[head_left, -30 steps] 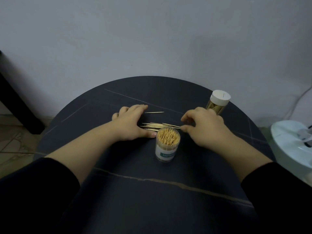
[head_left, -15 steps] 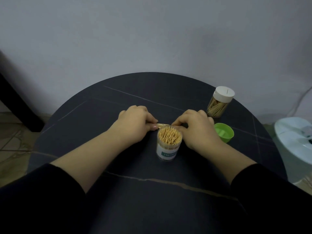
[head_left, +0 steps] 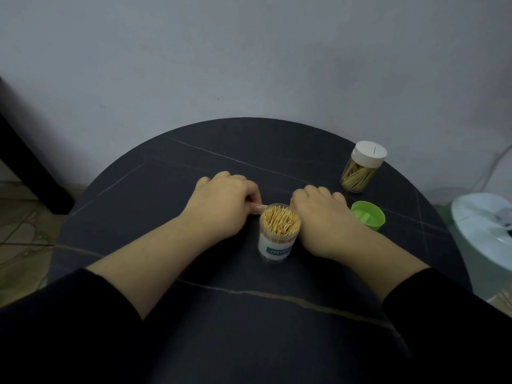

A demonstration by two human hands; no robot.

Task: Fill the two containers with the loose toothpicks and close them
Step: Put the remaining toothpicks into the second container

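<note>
An open clear container [head_left: 278, 231], packed with upright toothpicks, stands mid-table between my hands. My left hand [head_left: 221, 203] is curled just left of it and pinches a small bundle of loose toothpicks [head_left: 262, 206], whose tips show behind the rim. My right hand [head_left: 321, 214] is curled just right of the container; its fingertips are hidden behind it, so I cannot tell whether they hold the bundle too. A second container [head_left: 360, 169] with a white lid stands closed at the far right. A green lid [head_left: 368, 215] lies open side up beside my right hand.
The round dark table [head_left: 194, 273] stands close to a grey wall. A white appliance [head_left: 487, 231] sits off the table's right edge. A dark furniture leg [head_left: 30, 167] stands on the floor at the left.
Both hands swept the scattered toothpicks together behind the open container and curled in round them. The stray toothpick farther back is gone from sight. The green lid came into view.
</note>
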